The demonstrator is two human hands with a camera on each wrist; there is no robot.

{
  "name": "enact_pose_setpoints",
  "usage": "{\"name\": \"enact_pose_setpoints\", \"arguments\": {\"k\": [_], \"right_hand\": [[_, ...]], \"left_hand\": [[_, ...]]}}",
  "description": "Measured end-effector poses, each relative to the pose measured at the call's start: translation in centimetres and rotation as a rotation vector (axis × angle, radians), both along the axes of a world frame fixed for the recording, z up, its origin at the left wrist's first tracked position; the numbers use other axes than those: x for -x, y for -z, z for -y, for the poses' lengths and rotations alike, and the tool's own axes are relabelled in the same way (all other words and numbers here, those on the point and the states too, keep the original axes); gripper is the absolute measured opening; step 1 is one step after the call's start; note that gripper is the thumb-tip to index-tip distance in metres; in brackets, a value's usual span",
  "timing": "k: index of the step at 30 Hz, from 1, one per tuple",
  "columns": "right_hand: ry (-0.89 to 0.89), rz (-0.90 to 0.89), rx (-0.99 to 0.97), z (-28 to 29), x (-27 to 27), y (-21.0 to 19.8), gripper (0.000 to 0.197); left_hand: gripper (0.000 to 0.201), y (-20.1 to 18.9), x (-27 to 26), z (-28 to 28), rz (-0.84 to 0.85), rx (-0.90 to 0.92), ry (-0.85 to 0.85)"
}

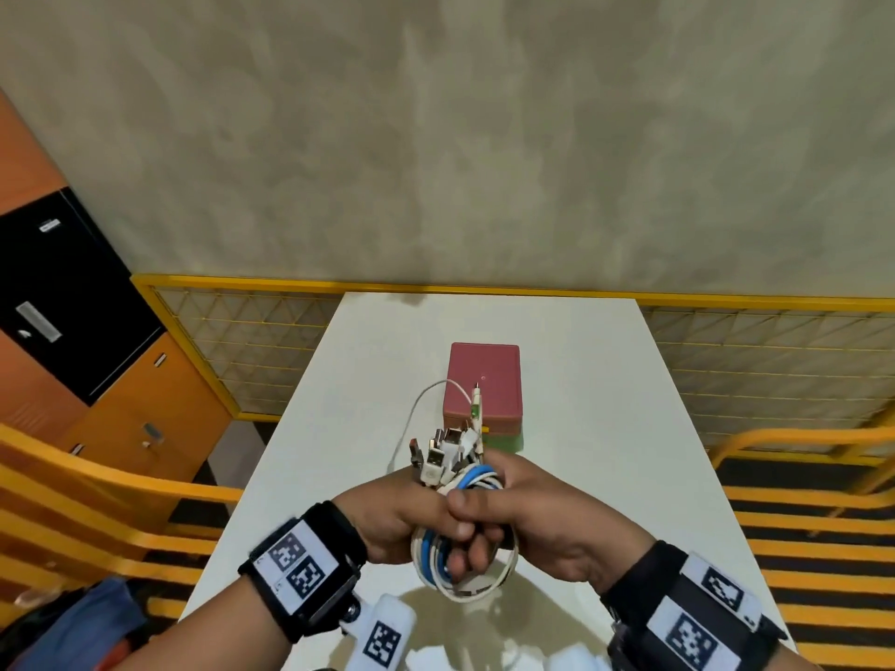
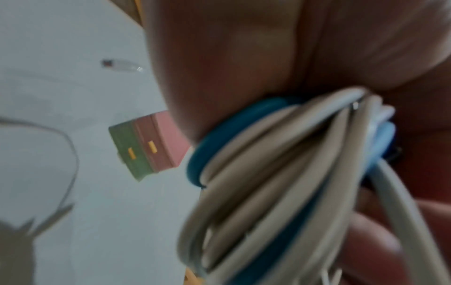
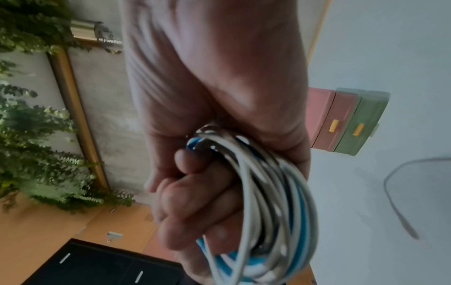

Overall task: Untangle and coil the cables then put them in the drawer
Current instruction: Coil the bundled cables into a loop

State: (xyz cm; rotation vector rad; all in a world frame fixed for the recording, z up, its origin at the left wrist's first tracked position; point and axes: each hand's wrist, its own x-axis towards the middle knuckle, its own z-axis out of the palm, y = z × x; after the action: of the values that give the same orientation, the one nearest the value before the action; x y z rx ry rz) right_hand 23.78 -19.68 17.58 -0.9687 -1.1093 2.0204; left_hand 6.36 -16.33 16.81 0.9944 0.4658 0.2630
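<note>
Both hands meet over the near half of the white table and grip one coil of white and blue cables. My left hand curls round its left side, my right hand round its right side, thumb on top. Several USB plugs stick up from the bundle. One thin white cable end loops out loose toward the small drawer unit, pink above and green below, both drawers closed. Up close, the coil and drawer unit show beside my left palm. My right hand's fingers wrap the coil.
A yellow mesh fence runs behind and beside the table. An orange cabinet with a black panel stands at the left. Orange rails flank the table on both sides. A leafy plant grows on the wall.
</note>
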Motion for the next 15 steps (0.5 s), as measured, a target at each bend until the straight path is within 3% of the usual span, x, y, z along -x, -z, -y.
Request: {"name": "enact_pose_setpoints", "arguments": {"k": [9, 15], "right_hand": [[0.091, 0.028, -0.138, 0.4, -0.3, -0.2, 0.051], [0.276, -0.017, -0.143, 0.8, 1.0, -0.1, 0.05]], "left_hand": [[0.021, -1.9, -0.1, 0.0, -0.184, -0.375, -0.131], [0.023, -2.5, -0.1, 0.9, -0.072, -0.252, -0.187]]}}
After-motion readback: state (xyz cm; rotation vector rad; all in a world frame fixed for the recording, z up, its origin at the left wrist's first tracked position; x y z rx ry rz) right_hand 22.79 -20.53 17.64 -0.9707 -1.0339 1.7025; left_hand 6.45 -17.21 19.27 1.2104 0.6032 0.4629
